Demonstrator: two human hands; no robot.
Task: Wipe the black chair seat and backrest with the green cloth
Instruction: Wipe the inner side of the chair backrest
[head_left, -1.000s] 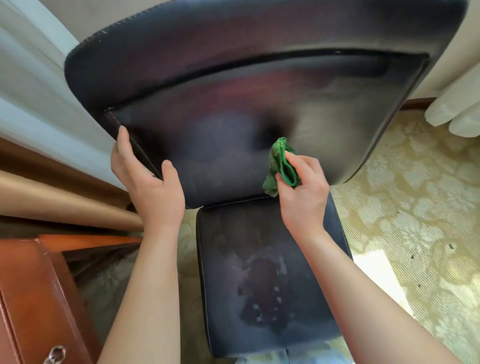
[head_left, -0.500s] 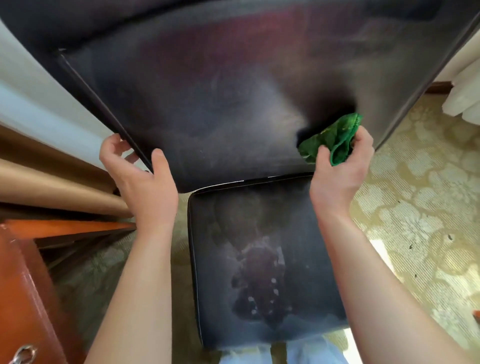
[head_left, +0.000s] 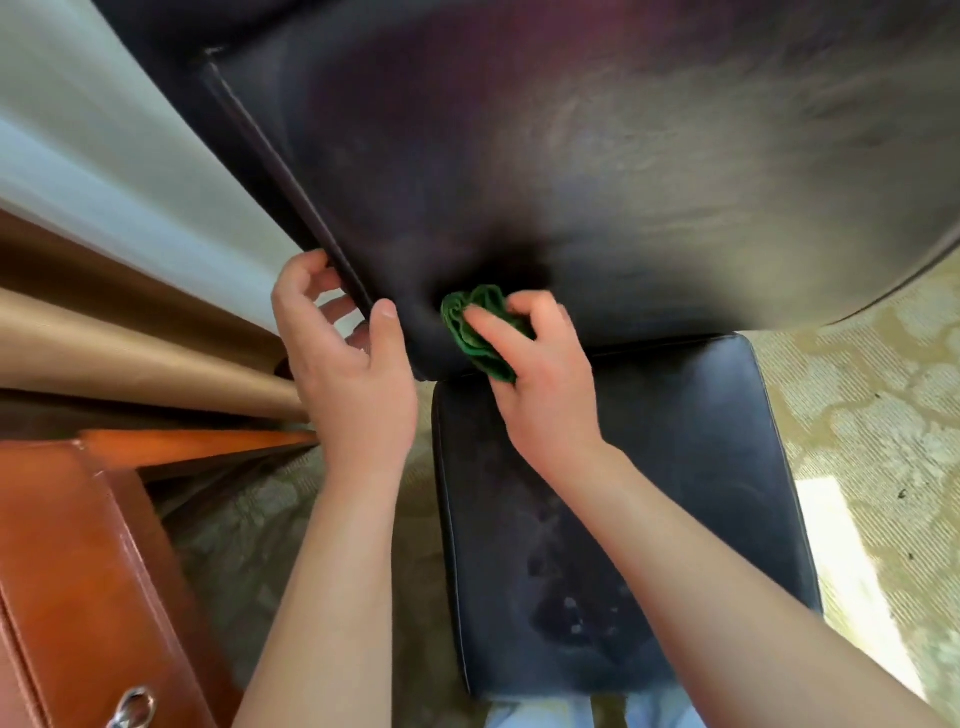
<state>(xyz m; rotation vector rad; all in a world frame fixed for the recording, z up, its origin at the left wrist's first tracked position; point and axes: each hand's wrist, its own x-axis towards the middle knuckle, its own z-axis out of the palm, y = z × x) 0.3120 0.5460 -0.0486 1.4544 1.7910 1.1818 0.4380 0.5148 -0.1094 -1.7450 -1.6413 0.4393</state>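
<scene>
Room, as I log it: patterned beige carpet at right, pale curtain and tan drape at left, orange-brown leather case with a metal fitting at lower left. Black chair seat: oblong pad, long axis running away from me, with a damp-looking blotch near its front. Black backrest: rises beyond the seat and fills the upper view. Left hand: clasped on the backrest's left edge, thumb on the front face. Right hand: clenched around the green cloth, pressing the bunched wad against the backrest's lower left, just above the seat. Half a second ago the cloth was at the backrest's lower right; it now sits beside the left hand.
</scene>
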